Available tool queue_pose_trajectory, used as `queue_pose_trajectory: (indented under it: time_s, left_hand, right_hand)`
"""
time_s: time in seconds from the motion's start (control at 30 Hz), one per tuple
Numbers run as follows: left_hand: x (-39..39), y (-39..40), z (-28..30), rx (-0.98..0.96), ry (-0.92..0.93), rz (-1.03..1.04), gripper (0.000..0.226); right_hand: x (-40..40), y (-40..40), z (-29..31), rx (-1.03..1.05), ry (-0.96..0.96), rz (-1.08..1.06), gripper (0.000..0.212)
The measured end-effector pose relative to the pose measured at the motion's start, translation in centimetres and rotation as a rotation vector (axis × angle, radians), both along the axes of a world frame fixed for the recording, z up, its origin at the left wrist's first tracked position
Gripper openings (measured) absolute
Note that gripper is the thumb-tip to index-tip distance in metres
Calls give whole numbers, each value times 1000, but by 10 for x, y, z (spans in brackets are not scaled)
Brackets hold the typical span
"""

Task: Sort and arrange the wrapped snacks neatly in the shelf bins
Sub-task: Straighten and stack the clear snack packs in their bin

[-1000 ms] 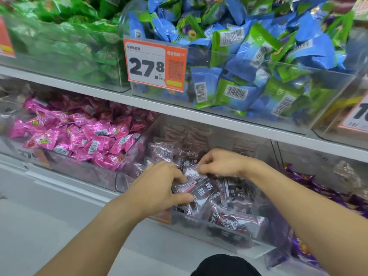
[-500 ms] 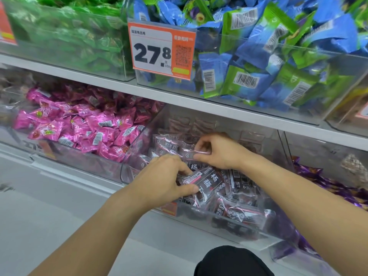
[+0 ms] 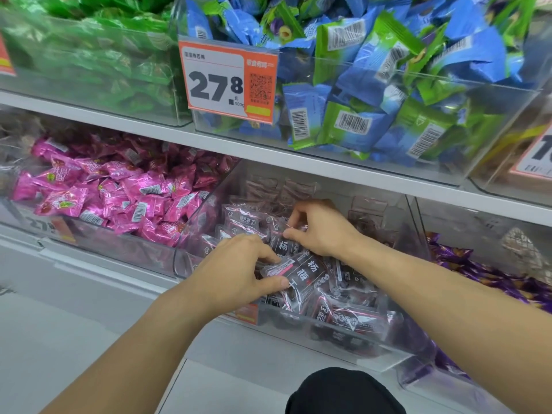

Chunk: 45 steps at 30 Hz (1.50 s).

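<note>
1. Working in the clear bin [image 3: 298, 330] on the lower shelf, you have both hands among the dark wrapped snacks [image 3: 355, 319] that fill its front half.
2. Your left hand [image 3: 236, 273] is curled round one dark packet [image 3: 301, 273], thumb under its near edge and fingers over the top. Keep that pinch light; the film looks slippery and likely to crumple.
3. Your right hand [image 3: 321, 228], just behind, pinches the end of a second packet [image 3: 280, 243] between thumb and forefinger. I'd judge the neat move is to lay it flat, print up, in line with the row [image 3: 242, 218] already set at the back left.
4. Square each packet against its neighbour before letting go, and fill toward the bare back right of the bin.
5. Left of this bin sits a bin of pink snacks [image 3: 119, 192]; to the right, purple ones [image 3: 484, 273].
6. Above the white shelf edge [image 3: 298, 156] stand bins of green packets [image 3: 89, 55] and of blue and green packets [image 3: 388, 85], with an orange price tag [image 3: 228, 82].
7. A pale floor [image 3: 44, 324] lies below.
</note>
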<state>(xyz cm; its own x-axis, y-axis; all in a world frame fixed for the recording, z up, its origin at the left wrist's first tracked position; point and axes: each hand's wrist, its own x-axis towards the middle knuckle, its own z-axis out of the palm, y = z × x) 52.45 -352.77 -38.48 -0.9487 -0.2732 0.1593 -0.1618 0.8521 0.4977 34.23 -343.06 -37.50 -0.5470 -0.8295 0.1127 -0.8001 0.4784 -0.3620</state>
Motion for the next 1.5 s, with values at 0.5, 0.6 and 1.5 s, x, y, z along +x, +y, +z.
queue_pose_trajectory:
  time_s: [0.5,0.6,1.5]
  left_hand:
    - [-2,3,1,-157,-64,17,51]
    - [-2,3,1,-178,-93,24,54]
    - [2,-1,-2,-264,-280,104,47]
  right_hand:
    - [1,-5,-4,-71,-144,45,23]
    - [5,-6,-5,-110,-182,59,17]
    - [9,-1,11,-60,93,-17,37]
